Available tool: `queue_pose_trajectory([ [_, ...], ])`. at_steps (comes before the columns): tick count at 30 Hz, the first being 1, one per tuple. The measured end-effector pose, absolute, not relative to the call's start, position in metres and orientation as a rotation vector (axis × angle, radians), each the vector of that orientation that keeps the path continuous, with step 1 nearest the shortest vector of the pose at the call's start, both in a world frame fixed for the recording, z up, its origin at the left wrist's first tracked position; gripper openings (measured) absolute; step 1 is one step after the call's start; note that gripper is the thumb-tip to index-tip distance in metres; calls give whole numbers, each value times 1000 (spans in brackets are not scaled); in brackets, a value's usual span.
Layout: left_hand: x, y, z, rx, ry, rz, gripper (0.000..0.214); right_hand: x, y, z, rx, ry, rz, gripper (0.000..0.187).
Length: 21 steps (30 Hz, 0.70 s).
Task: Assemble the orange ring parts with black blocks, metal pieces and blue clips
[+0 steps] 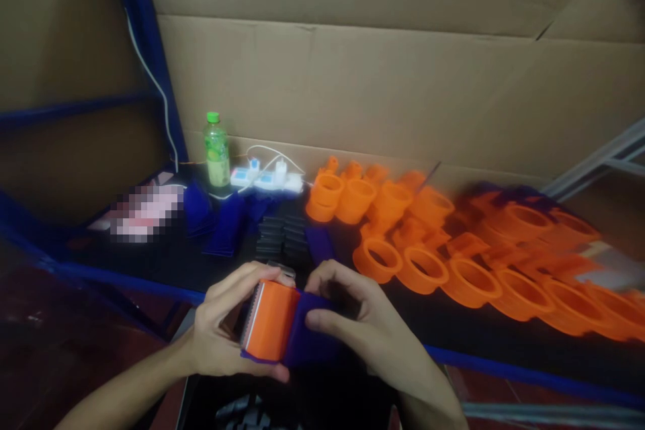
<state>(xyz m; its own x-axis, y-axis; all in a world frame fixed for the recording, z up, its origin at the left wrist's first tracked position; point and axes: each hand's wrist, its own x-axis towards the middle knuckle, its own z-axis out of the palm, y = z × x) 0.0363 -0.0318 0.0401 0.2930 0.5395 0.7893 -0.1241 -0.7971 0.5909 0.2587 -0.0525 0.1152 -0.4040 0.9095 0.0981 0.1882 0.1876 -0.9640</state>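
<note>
Both hands are gripping the tape dispenser (282,332) between my fingers (242,280), left hand (219,339) wrapping its orange cover (269,322), right hand (375,332) pinching the purple body (312,346); I'm judging it light, rigid, safest held by its sides.

Light: dim and warm, strongest on the cardboard wall (377,94), fading to near-black at lower left and beneath the tabletop (176,269). Focus: soft throughout. Orange rings (504,275) at right smeared by motion blur. Left hand (216,336), right hand (373,332) and the orange-and-purple part (275,322) they grip are moderately sharp. One patch (146,213) at left is pixelated.
</note>
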Motion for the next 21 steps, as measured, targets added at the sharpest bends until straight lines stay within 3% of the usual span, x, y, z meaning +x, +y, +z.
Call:
queue_pose_trajectory([
  [15, 34, -29, 49, 1974, 341, 1385, 92, 261, -46, 110, -978, -1733, 1333, 23],
  [19, 38, -30, 46, 1939, 384, 1414, 91, 263, -45, 112, -1045, -1927, 1118, 19],
  [21, 41, -32, 44, 1824, 445, 1467, 88, 262, -47, 112, -1106, -2016, 799, 16],
])
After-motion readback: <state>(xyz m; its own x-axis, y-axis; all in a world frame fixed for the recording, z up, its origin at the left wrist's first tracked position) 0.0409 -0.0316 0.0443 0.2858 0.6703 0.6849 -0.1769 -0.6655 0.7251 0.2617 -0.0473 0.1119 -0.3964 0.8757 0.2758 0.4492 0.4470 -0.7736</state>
